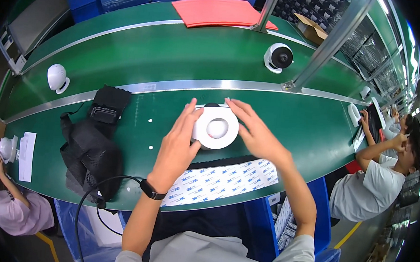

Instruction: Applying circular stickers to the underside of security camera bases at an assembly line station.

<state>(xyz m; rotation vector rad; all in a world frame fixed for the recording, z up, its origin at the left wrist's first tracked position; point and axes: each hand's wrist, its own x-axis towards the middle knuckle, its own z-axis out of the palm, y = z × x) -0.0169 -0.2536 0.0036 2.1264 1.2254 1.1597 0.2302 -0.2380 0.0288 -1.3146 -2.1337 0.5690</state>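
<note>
A round white device [216,128] with a circular recess in its middle rests on the green bench in front of me. My left hand [177,143] holds its left side, fingers pointing up along its rim. My right hand [255,129] cups its right side, with the fingertips over its top edge. A sheet of white adhesive pads [221,180] lies just below the device, at the bench's near edge. I wear a black wristband on the left wrist.
A black fabric bag with a cable [92,147] lies to my left. White round cameras stand on the conveyor belt at the left [57,77] and at the back right [278,58]. A red sheet [223,11] lies far back. Other people work at both sides.
</note>
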